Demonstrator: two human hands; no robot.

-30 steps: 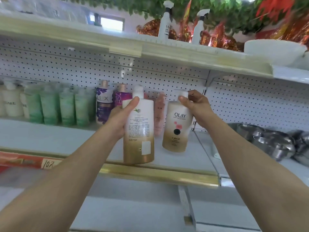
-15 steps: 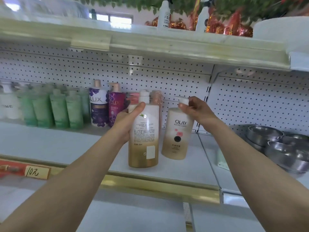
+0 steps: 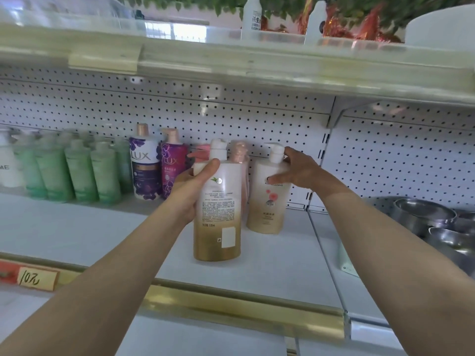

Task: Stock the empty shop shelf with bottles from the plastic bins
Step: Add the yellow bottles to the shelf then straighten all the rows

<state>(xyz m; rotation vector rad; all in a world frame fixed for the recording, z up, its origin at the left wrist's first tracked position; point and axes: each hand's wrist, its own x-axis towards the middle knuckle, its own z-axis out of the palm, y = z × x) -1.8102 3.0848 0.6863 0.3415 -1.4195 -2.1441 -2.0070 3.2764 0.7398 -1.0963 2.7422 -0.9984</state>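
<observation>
In the head view, the left hand (image 3: 189, 194) grips the gold-and-white bottle (image 3: 218, 214) round its upper body. Its base now seems to rest on the shelf (image 3: 77, 235), further in than a second ago, when it hung at the front lip. The right hand (image 3: 302, 170) has slid from the pump to the shoulder of the cream bottle (image 3: 266, 206) and holds it upright beside the pink bottles (image 3: 240, 152). Both look nearly placed.

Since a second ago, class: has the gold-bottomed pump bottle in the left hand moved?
Yes. The gold-bottomed pump bottle in the left hand has gone deeper onto the shelf, away from the gold edge strip, toward the pegboard.
</observation>
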